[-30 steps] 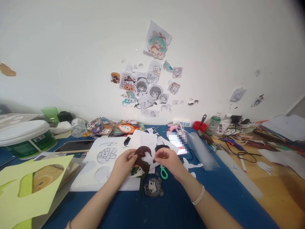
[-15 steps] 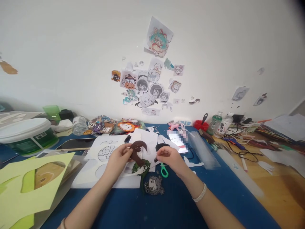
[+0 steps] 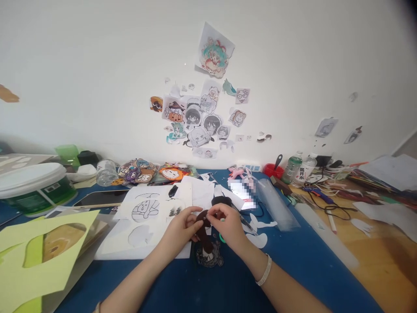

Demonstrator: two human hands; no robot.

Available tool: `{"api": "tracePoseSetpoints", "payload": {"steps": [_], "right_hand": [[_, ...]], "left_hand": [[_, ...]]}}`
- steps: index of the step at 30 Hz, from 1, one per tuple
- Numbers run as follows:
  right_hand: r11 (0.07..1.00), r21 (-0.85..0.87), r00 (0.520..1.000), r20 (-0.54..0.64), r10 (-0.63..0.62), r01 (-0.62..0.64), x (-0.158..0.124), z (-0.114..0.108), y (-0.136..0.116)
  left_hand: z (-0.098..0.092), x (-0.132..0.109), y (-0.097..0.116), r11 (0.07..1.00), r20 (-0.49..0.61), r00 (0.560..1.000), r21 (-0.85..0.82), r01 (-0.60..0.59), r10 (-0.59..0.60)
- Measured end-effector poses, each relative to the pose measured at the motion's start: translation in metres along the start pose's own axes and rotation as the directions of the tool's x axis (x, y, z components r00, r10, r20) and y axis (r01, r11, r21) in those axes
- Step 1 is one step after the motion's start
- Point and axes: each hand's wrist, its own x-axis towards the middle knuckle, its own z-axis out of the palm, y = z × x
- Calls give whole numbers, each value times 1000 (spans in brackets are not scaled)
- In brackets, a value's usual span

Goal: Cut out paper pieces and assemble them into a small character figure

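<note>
My left hand [image 3: 183, 228] is closed on a dark brown curved cut-out piece [image 3: 204, 232], held by its upper part in front of me. My right hand [image 3: 228, 224] pinches close against the top edge of that piece; whatever sits between its fingertips is too small to make out. Just below, a grey cartoon-head cut-out [image 3: 210, 257] lies on the blue mat [image 3: 182, 287], partly covered by the brown piece. A green loop handle [image 3: 222, 238] shows beside my right hand, mostly hidden. Behind the hands is a black round object [image 3: 221, 201].
White sheets with a line drawing [image 3: 145, 208] lie left of centre. Yellow cut-out sheets [image 3: 61, 278] and a white-lidded tub [image 3: 32, 187] stand left. A lit phone [image 3: 241, 193], clear plastic sleeve [image 3: 276, 204], bottles [image 3: 293, 167] and a cable [image 3: 329, 208] are right.
Both hands have come together at the centre. The brown piece moved right and down, over the grey cut-out, and my right fingertips now meet its top edge. The green cut-out is no longer visible.
</note>
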Motion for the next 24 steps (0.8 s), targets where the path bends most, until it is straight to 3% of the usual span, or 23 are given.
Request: {"api": "tracePoseSetpoints", "payload": {"steps": [6,10,13,14,16,21,24], "right_hand": [[996,-22,994,71,-89,91,-5,6,-2],[984,-61,985,61,-161,165,0,-2,1],[979,-187,996,-20,-92,87,12,-19,15],[939,-344,999,-33,5,-16,17,-24,22],[896,-438,997,-34,67,-76,24,-32,35],[849,-528,994,79,77,-24,28,-32,52],[839,-544,994,83,76,-19,26,-29,55]], "left_hand": [[-1,0,1,999,-98,995,19,39,-37],[-4,1,-1,999,-155,987,7,47,-45],[-9,2,1,999,-214,976,29,44,-37],[-11,3,2,998,-228,973,35,46,-37],[-14,3,5,998,-247,968,42,56,-44],[-19,3,7,998,-251,966,17,65,-59],[-20,3,6,998,-255,965,-5,68,-67]]}}
